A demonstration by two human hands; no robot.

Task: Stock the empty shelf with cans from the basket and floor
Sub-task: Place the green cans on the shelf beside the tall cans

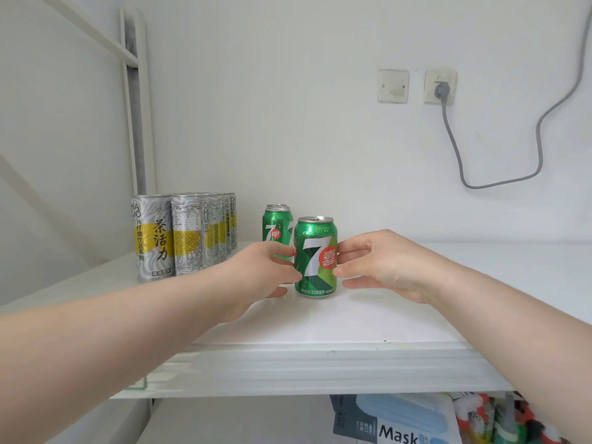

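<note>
Shelf (448, 283): white, flat, set against a white wall; front edge runs across the lower part of the view.

Front green can (315, 257): short soda can with a large white "7" and a red disc, upright, standing alone near the middle of the shelf, closer to the front edge than the other cans.

Left hand (256, 274): reaches in from the front edge, fingers extended, fingertips touching the left side of the front green can, thumb low beside its base. Not wrapped round it.

Right hand (384, 264): reaches in likewise, fingers extended, fingertips touching the right side of the same can, thumb low beside it. Not wrapped round it.

Rear green cans (276, 230): same kind, upright, lined one behind another towards the back edge, just behind and left of the front green can; the count is unclear.

Silver and yellow cans (179, 235): tall and slim, upright, packed in rows at the left end of the shelf.

Post (134, 107): white upright behind the tall cans.

Wall: blank plate (393, 86); socket (439, 87) beside it, with a grey cable (541, 149) looping down and off to the right.

Below the shelf: mask packet (394, 424), blue, and colourful packets (480, 418) to its right.
</note>
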